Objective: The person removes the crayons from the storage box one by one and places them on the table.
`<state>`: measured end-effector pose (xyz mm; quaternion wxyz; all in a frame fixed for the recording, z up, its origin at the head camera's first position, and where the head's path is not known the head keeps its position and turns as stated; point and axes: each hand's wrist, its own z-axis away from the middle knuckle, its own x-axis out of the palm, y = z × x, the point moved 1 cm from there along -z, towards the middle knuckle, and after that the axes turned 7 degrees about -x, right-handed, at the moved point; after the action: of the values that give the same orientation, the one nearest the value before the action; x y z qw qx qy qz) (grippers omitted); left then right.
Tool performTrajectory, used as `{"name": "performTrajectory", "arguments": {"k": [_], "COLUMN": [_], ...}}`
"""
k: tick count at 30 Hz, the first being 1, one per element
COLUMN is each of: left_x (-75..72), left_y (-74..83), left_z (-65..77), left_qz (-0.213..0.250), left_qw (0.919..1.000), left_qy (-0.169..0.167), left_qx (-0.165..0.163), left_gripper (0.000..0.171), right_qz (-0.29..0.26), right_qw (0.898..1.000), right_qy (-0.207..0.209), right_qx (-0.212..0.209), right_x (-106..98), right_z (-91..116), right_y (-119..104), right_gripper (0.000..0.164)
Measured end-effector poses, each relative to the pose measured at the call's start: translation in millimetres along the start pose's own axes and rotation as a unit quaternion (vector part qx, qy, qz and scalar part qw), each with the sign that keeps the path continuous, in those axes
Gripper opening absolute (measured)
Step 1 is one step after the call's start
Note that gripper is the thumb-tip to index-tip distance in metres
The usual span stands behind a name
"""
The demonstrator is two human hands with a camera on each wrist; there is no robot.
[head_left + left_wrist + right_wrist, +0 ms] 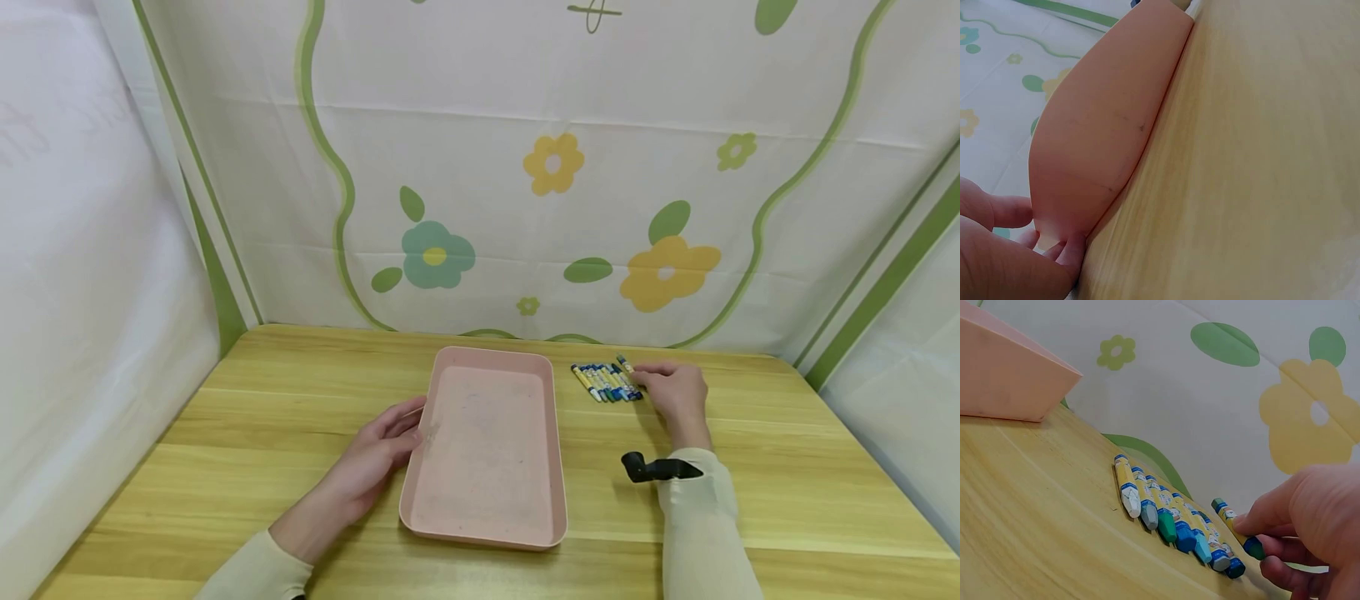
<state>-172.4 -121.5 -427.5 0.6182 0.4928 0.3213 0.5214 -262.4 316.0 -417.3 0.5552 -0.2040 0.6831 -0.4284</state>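
Observation:
A pink rectangular tray (491, 450) lies on the wooden table, nothing inside it. My left hand (382, 454) holds the tray's left side, thumb over the rim and fingers against the outer wall. In the left wrist view, the fingers (1072, 253) touch the tray's wall (1104, 125) near a corner. Right of the tray, several crayons (603, 382) in yellow wrappers lie side by side in a row. At the row's right end my right hand (675, 396) pinches a dark green crayon (1238, 528) between thumb and fingers, tilted just above the others.
The wooden table (300, 433) runs back to a white cloth (480, 183) printed with flowers and green lines. Similar cloth walls stand at left and right. A black strap (660, 468) sits on the right wrist.

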Motion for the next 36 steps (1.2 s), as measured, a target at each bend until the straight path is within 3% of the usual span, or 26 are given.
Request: {"name": "performTrajectory", "arguments": {"k": [19,36], "left_x": [0.3,1.2], "left_y": [-3.0,-2.9], "left_z": [-0.2,0.0], "left_qz": [0.003,0.001], "left_qw": [1.0000,1.0000], "left_qy": [0.004,0.008], "left_qx": [-0.003,-0.002], "left_gripper": [0.059,0.058], "right_qz": [0.055,0.047], "right_qw": [0.998,0.999], "right_qy": [-0.026,-0.026], "right_qx": [-0.001,0.006], "right_x": [-1.3,-0.1], "right_z": [-0.1,3.4], "right_y": [7.6,6.0], "right_gripper": [0.037,0.038]}}
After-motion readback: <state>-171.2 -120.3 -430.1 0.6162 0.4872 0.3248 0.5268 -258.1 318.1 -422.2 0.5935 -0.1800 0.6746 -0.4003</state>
